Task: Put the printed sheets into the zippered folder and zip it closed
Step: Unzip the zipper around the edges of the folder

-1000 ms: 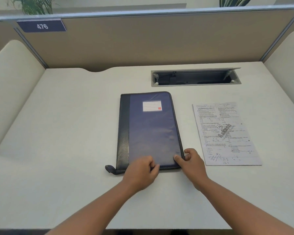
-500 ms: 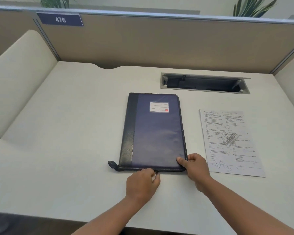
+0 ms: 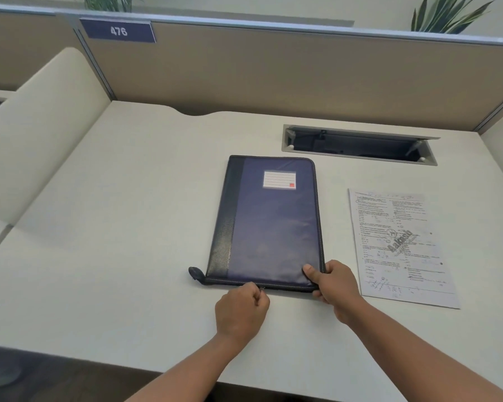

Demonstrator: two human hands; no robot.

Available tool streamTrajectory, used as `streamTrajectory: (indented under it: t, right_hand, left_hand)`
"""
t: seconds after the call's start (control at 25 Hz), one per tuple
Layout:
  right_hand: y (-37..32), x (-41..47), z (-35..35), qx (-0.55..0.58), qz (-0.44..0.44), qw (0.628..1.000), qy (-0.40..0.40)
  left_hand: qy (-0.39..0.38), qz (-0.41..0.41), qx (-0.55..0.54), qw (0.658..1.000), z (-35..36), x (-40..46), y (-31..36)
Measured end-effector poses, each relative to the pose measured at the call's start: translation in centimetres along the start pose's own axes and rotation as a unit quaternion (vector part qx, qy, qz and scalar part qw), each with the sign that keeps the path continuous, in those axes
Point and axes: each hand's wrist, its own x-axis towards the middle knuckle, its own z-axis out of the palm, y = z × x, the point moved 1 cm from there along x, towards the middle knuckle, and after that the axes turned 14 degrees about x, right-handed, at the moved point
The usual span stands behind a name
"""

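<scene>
At a desk (image 3: 128, 216), the left hand (image 3: 241, 311) pinches the zip pull (image 3: 262, 288) at the folder (image 3: 273, 224)'s near edge; the right hand (image 3: 336, 282) clamps its near right corner. Sheets (image 3: 401, 248) lie just right, nearer that hand, long axis running away. Since a second ago, the left hand has slid off the cover.

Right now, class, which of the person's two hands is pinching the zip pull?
The left hand, closed on the zip pull at the zippered folder's near edge. The right hand only clamps the folder's near right corner.

Flat navy folder (image 3: 273, 227), sheets (image 3: 401, 245) beside
</scene>
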Motion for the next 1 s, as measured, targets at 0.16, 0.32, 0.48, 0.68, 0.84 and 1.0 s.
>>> streamTrajectory:
  t: [0.16, 0.32, 0.48, 0.68, 0.84, 1.0]
  right_hand:
    - [0.3, 0.1, 0.2, -0.012, -0.009, 1.0, 0.017]
    - [0.5, 0.4, 0.3, -0.022, -0.008, 1.0, 0.021]
    - [0.6, 0.6, 0.3, -0.023, -0.007, 0.999, 0.023]
    - [0.5, 0.6, 0.3, -0.024, -0.007, 0.999, 0.028]
    - [0.7, 0.4, 0.1, -0.025, -0.009, 0.999, 0.03]
    - [0.8, 0.1, 0.1, -0.024, -0.014, 0.999, 0.037]
  left_hand:
    - [0.009, -0.042, 0.004, 0.999, -1.1, 0.5, -3.1]
    - [0.02, -0.097, 0.009, 0.995, -2.5, 1.1, -6.6]
    - [0.027, -0.125, 0.015, 0.992, -3.6, 1.2, -9.9]
    - [-0.004, -0.091, 0.048, 0.995, -4.7, 2.3, -11.3]
    - [0.048, -0.068, -0.013, 0.996, -5.6, 3.1, -10.3]
    - [0.07, 0.015, -0.001, 0.997, -5.8, 5.3, -8.3]
